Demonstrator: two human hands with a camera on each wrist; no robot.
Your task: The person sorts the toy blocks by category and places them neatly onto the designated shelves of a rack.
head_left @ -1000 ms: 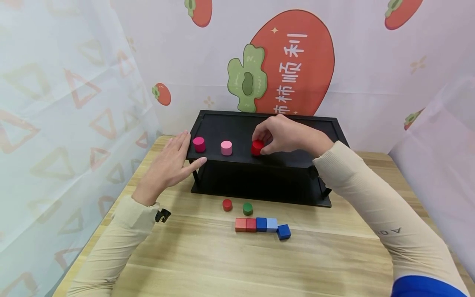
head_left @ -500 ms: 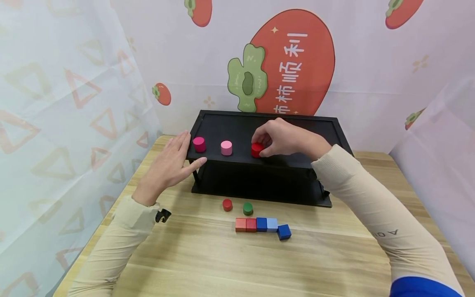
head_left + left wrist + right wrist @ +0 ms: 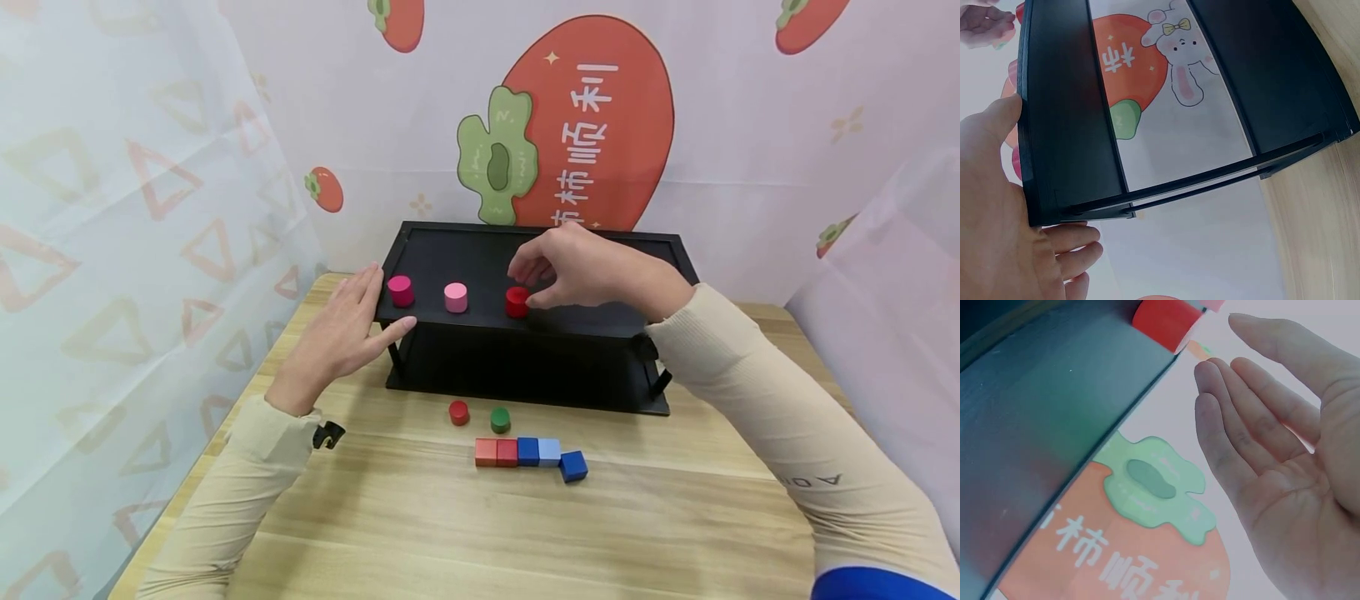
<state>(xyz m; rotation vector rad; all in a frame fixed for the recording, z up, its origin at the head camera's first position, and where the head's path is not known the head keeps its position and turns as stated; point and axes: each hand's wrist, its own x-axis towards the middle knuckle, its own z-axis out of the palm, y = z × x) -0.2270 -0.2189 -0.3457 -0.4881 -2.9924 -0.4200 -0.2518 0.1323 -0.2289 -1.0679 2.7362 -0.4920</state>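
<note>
A black two-tier rack (image 3: 465, 250) stands at the back of the wooden table. Along the front of its top are a magenta cylinder block (image 3: 401, 292), a pink cylinder block (image 3: 456, 298) and a red cylinder block (image 3: 514, 305). My left hand (image 3: 337, 329) rests against the rack's left end, fingers straight along the side and thumb at the front edge. Loosely bent, the fingers of my right hand (image 3: 577, 267) hover just above and right of the red block. The right wrist view shows a gap between this hand (image 3: 1279, 437) and the red block (image 3: 1166, 322).
Before the rack lie a small red cylinder (image 3: 459, 413) and a green cylinder (image 3: 500, 420). Nearer is a row of touching cubes, coral (image 3: 486, 452) through light blue (image 3: 549, 452), with a blue cube (image 3: 573, 467) turned at its right end. Printed cloth hangs behind and at both sides.
My right hand has let go of the red cylinder block and lifted slightly up and to the right. The block stays on the rack. My left hand keeps its place.
</note>
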